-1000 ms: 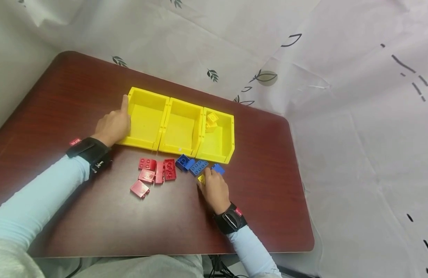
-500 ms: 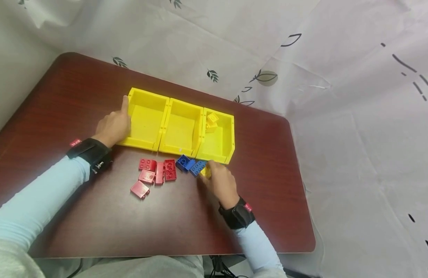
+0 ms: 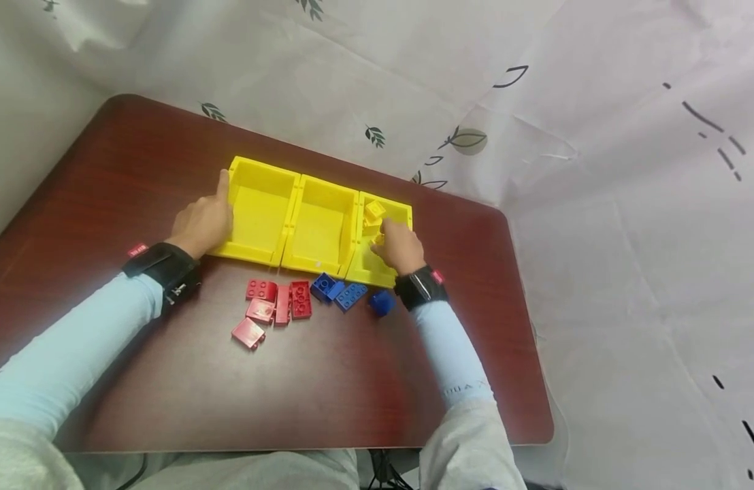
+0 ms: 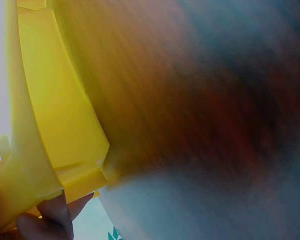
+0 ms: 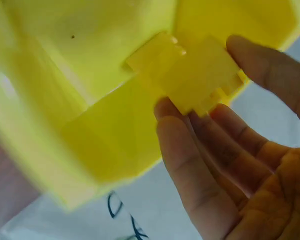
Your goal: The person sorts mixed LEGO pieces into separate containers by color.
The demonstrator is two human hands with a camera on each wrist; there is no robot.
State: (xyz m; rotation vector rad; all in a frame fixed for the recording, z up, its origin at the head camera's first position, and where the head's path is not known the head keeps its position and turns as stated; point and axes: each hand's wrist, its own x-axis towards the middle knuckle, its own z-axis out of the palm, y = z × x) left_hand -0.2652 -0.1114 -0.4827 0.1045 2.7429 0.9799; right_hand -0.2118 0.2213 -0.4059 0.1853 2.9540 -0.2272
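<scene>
My right hand is over the right compartment of the yellow three-part bin. Between thumb and fingers it pinches a yellow toy building brick, seen large in the right wrist view. Other yellow bricks lie at that compartment's left side, just beyond the fingertips. My left hand holds the bin's left end, its index finger stretched along the outer wall. In the left wrist view, fingers wrap the bin's end at lower left.
Several red bricks lie on the brown table in front of the bin. To their right are blue bricks, one set apart near my right wrist. A patterned white sheet hangs behind the table.
My right hand has lifted the yellow brick from beside the blue bricks and carried it forward over the right compartment. The blue brick it covered now shows. My left hand stays put.
</scene>
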